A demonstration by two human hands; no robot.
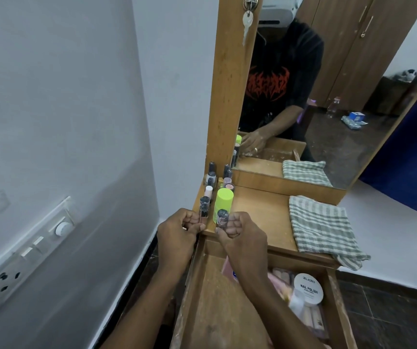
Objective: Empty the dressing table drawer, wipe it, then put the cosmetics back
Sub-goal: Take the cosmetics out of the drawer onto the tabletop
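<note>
At frame centre our left hand [177,231] pinches a dark-capped bottle [203,209], and our right hand [240,233] grips another vial [222,217], both over the tabletop's [265,210] left edge. Below, our right forearm hides part of the open drawer [217,298]; its cosmetics, lower right, blur except a white jar [308,288].

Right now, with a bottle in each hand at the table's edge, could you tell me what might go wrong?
1. The left hand sets its bottle right at the tabletop's left edge; it could fall off.
2. The right hand's bottle might knock over the green-capped bottle or the crowded small bottles.
</note>
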